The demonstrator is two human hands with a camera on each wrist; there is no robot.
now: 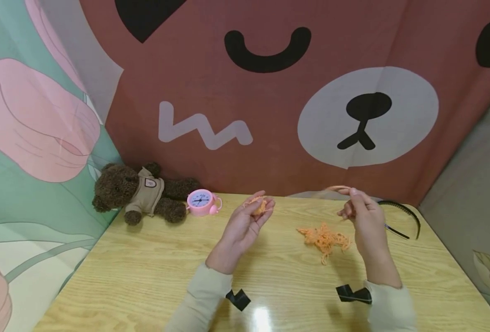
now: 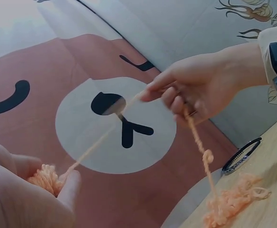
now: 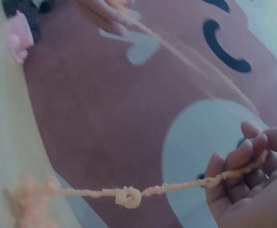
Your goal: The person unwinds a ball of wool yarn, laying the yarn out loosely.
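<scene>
Fingers of the left hand (image 1: 245, 226) grip a small yarn bundle (image 2: 46, 179); those of the right hand (image 1: 368, 223) pinch the strand (image 2: 96, 145), whose length runs left to right between them. Loose pile (image 1: 323, 237) lies on the table (image 1: 145, 276), just left of the right hand, the closer of the two. Material: fuzzy orange yarn; bundle compact, pile tangled, trailing length (image 3: 91, 192) crinkled, with one small curled knot (image 3: 128, 197).

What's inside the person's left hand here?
A small orange yarn bundle shows in the left hand, with a yarn strand running from it to the right hand. The part of the bundle that the left hand covers can't be seen.
</scene>
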